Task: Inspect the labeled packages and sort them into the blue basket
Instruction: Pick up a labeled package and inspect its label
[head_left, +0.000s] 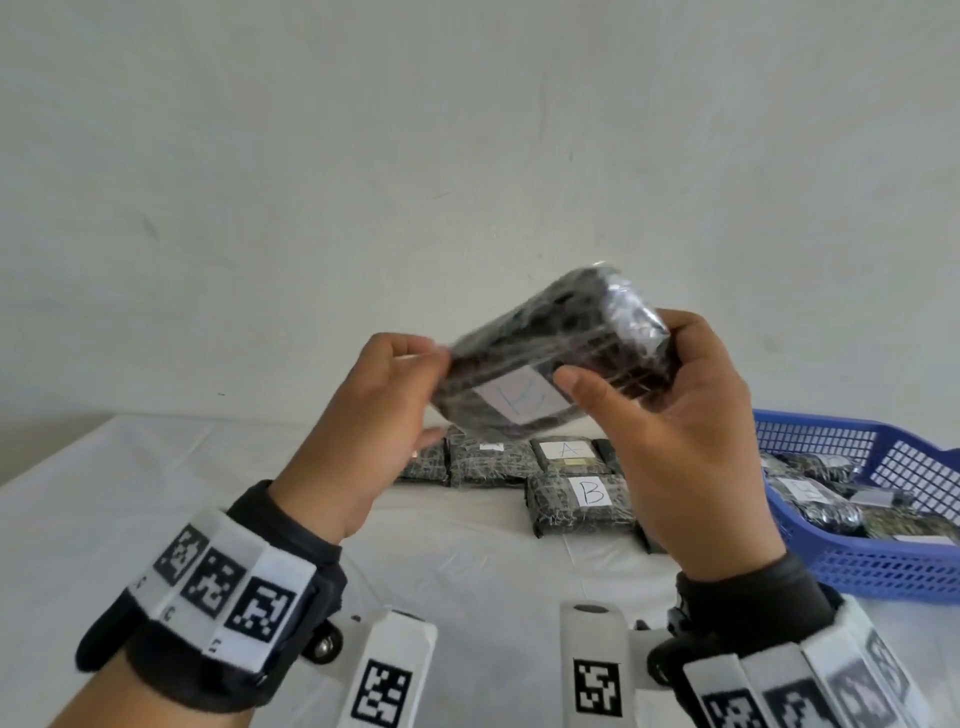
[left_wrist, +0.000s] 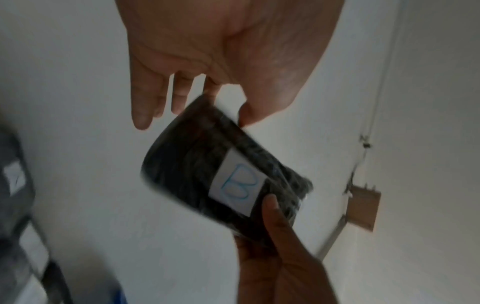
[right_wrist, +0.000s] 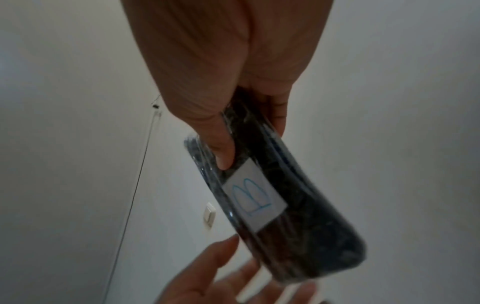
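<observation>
White cloth covers the table (head_left: 156, 509), with a bare pale wall behind it. Above the cloth, the right hand (head_left: 670, 441) grasps a dark wrapped package (head_left: 550, 353), thumb pressed on its front face just beside the white label (head_left: 519, 397) and fingers curled round the far end. The left hand (head_left: 363, 421) is at the package's other end; in the left wrist view the thumb touches its edge and the fingers lie straight behind it, so it steadies rather than clamps, though the contact is blurred. The label, facing the person, bears a blue "B".

This looks like the inspection step: the package is raised and tilted so the letter can be read, well above the basket (head_left: 883, 551).

Left of the basket, more packages (head_left: 493, 460) lie on the cloth in a loose cluster, one marked A (head_left: 569, 449) and nearer the person one marked B (head_left: 589, 493). Inside the basket lie several packages (head_left: 810, 493), their labels too unclear to read.

With the letter read, the next move is probably a carry rightward and down into the basket. That calls for the left hand to let go, the right to keep its grip on the slick wrap, and a low release among those already there. Whether "B" belongs in the basket cannot be told from this.
</observation>
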